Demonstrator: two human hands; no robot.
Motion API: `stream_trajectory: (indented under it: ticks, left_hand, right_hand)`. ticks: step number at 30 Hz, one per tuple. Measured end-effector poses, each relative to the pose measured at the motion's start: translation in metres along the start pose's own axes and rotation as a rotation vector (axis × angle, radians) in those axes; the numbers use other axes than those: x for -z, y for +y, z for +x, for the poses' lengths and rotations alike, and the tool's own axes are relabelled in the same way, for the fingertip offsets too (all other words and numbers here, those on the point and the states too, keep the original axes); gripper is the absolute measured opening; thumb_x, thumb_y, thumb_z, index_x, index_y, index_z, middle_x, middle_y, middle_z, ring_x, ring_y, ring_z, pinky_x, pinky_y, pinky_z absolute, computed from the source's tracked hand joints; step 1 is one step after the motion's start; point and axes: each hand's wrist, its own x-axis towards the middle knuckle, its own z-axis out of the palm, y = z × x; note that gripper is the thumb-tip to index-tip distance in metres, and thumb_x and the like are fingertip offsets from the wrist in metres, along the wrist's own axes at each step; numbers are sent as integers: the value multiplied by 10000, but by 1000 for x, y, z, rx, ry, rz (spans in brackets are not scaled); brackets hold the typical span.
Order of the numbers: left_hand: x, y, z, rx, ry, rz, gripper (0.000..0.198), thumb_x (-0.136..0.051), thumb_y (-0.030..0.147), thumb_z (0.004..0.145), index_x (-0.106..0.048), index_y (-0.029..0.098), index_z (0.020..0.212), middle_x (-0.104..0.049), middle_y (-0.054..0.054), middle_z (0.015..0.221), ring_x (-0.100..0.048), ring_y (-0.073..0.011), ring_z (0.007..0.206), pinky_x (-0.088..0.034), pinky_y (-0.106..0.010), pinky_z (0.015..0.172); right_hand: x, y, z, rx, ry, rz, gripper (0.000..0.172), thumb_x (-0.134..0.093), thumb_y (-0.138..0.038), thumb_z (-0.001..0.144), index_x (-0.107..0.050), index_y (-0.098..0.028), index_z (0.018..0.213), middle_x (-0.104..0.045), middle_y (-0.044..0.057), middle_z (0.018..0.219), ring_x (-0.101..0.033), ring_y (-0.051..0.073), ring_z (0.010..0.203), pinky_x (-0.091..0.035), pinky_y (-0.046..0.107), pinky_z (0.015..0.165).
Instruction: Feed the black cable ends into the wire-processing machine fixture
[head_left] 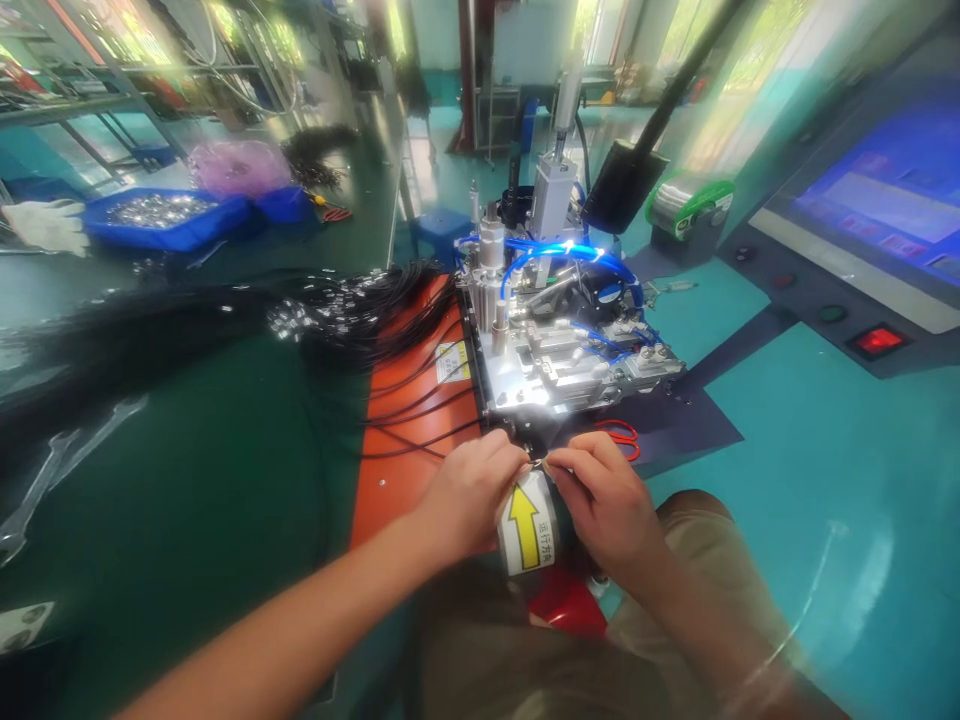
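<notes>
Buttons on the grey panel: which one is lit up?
The rectangular red switch at the panel's near end glows bright. The round green button and the small round red button further along it look dull, not lit.

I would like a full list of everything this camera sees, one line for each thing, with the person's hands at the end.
machine: one, silver with blue hoses, centre
cables: many, black, bundled left of the machine, across the orange panel
orange panel: one, orange, beside the machine
bench: one, dark green, left
wrenches: seemingly two, silver, far left on the bench
tray: one, blue, back left, holds shiny parts
glove: one, white, left of the tray
scissors: one, red handles, by the machine's front
arrow label: one, white and yellow, under the hands
red switch: one, red, right console
small part: one, colour unclear, pinched between both hands
left hand: one, bare, pinching
right hand: one, bare, pinching
</notes>
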Motion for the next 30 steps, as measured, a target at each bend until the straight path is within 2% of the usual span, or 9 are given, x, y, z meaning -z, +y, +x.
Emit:
stream_trajectory:
  ticks: [6, 10, 12, 14, 16, 18, 22, 30]
  left_hand:
    - [-1, -3, -2, -18, -41, 21, 106, -482, 178, 912, -587, 186, 923, -544, -39, 849, -504, -172, 736, -386, -297, 637]
    - [-2, -5, -2, -25, -33, 17, 125, -490, 155, 894, -576, 186, 978, -557, -43, 881, -512, -183, 768, -386, -308, 647]
    - [-2, -5, -3, -27, -33, 10, 131, -492, 148, 887, -568, 187, 987, -560, -44, 891, -513, -183, 775, -391, -308, 658]
    - [-2, -5, -3, -26, -35, 7, 136, -495, 144, 881, -564, 189, 989, -561, -46, 894, -509, -180, 768, -392, -306, 658]
    - [-2, -4, -3, -25, -34, 6, 144, -498, 144, 875, -563, 191, 995, -560, -48, 893, -508, -181, 768, -391, -305, 658]
    - [-2, -4, -3, -23, -29, 7, 139, -500, 150, 874, -566, 193, 988, -552, -46, 875, -503, -183, 764, -387, -306, 653]
    - [-2, -3, -3, -19, -27, 13, 127, -488, 147, 882, -576, 190, 963, -535, -41, 851, -492, -187, 752, -373, -313, 636]
    - [-3, -3, -3, -15, -22, 7, 125, -478, 163, 907, -590, 180, 961, -547, -43, 862, -497, -190, 758, -377, -323, 639]
  right_hand:
    - [3, -6, 15, -58, -79, 49, 163, -470, -236, 974, -597, -197, 879, -573, 52, 892, -585, 180, 806, -477, 306, 731]
    - [13, -1, 21, -283, -43, 178, 195, -496, -319, 971, -599, -204, 852, -600, 19, 833, -577, 161, 749, -465, 273, 667]
    - [19, 4, 22, -389, -98, 247, 247, -490, -394, 972, -607, -207, 860, -584, -6, 739, -548, 149, 654, -440, 260, 582]
    - [22, 9, 20, -438, -209, 342, 300, -468, -451, 974, -608, -207, 871, -538, -30, 657, -500, 135, 573, -405, 247, 511]
    - [23, 11, 18, -430, -296, 424, 318, -463, -472, 972, -610, -204, 886, -534, -33, 663, -494, 129, 572, -408, 239, 504]
    - [22, 11, 17, -383, -329, 454, 293, -493, -461, 961, -614, -200, 906, -579, -16, 740, -532, 135, 643, -447, 243, 562]
    - [19, 8, 18, -301, -358, 434, 220, -532, -409, 946, -598, -201, 914, -625, 2, 814, -571, 152, 735, -476, 259, 645]
    - [19, 5, 25, -235, -346, 286, 261, -424, -346, 1000, -527, -215, 799, -544, -27, 745, -517, 142, 705, -420, 256, 632]
